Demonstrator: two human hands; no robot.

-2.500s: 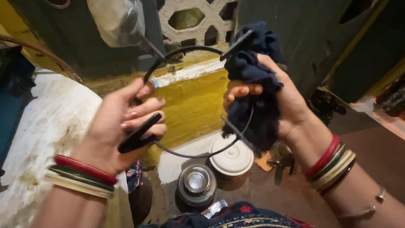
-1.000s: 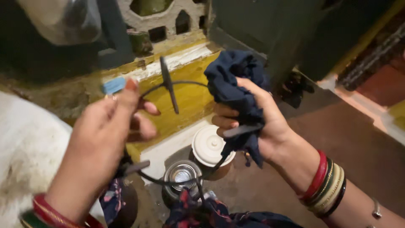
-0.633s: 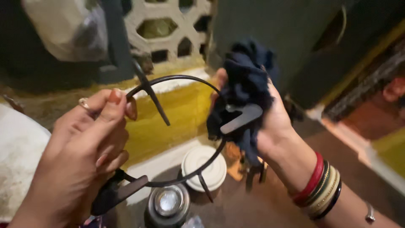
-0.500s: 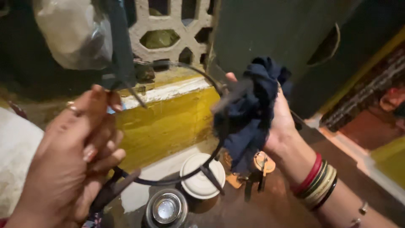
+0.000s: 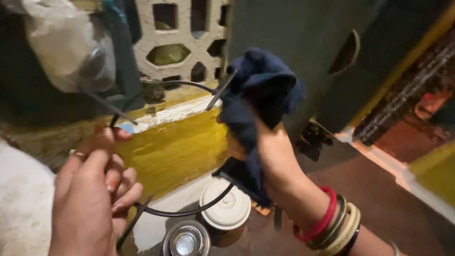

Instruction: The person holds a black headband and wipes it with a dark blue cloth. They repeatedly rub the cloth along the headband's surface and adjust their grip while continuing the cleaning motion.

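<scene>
the left hand grips one side of a black wire ring held up above a white lid and a steel pot. the right hand clutches a dark blue cloth against the ring's far side.

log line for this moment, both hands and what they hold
left hand: grips black wire ring stand | right hand: presses dark blue cloth on ring | below: white lidded pot, steel container

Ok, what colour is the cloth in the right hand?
Dark navy blue, plain. The cloth bunched in the right hand shows clearly in the head view.
</scene>
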